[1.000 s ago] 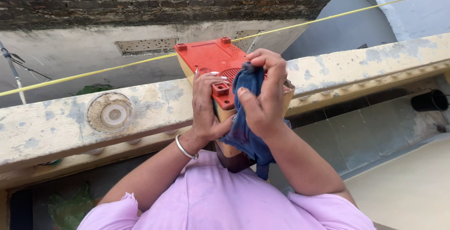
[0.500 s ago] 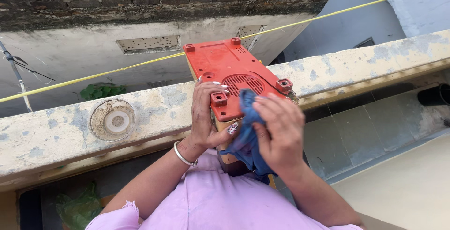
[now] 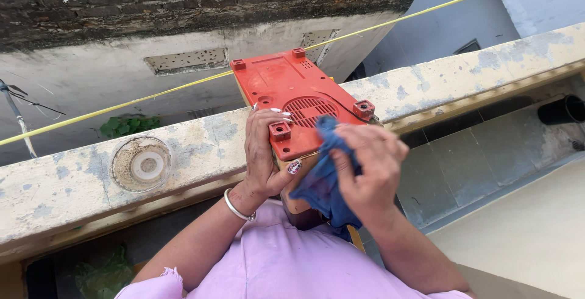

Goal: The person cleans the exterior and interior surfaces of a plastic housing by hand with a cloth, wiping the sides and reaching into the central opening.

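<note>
My left hand (image 3: 263,153) clamps the red plastic vented appliance base (image 3: 297,98) to steady it. My right hand (image 3: 368,168), just beside, grips a bunched blue cloth (image 3: 323,180) against its edge.

Soft, even daylight, faint shadows, sharp focus, slight edge distortion.

Red appliance base (image 3: 292,92), blue cloth (image 3: 326,177)

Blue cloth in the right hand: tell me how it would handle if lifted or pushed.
The blue cloth is bunched in the right hand and droops below it, so it is probably floppy and light. Its folds wrap the edge of the red appliance base, so pushing would likely crumple it rather than slide it.
</note>
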